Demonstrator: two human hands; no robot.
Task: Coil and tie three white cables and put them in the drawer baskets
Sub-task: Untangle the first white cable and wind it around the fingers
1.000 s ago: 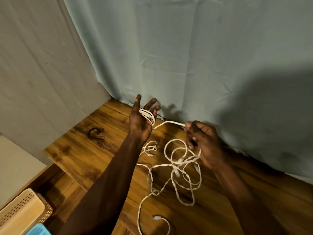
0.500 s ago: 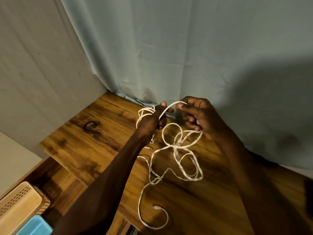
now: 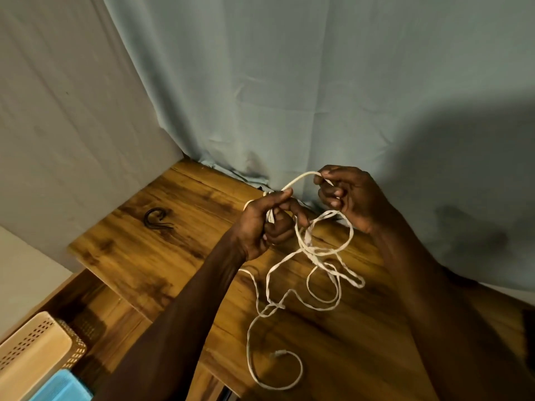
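A tangle of white cable (image 3: 321,273) lies on the wooden tabletop (image 3: 162,250), its loose end curling near the front edge. My left hand (image 3: 263,224) grips several coils of that cable, fingers curled round them. My right hand (image 3: 347,195) pinches a strand that arches over to the left hand. Both hands hover above the table near the curtain. How many separate cables are in the tangle cannot be told.
A dark C-shaped mark or object (image 3: 157,219) sits on the table at left. Below the table edge, an open drawer holds a beige perforated basket (image 3: 34,354) and a blue basket (image 3: 60,389). A pale blue curtain (image 3: 289,96) hangs behind.
My left hand went from spread fingers wrapped in cable to a closed grip on the coils. My right hand rose and carried the strand up toward the left hand.
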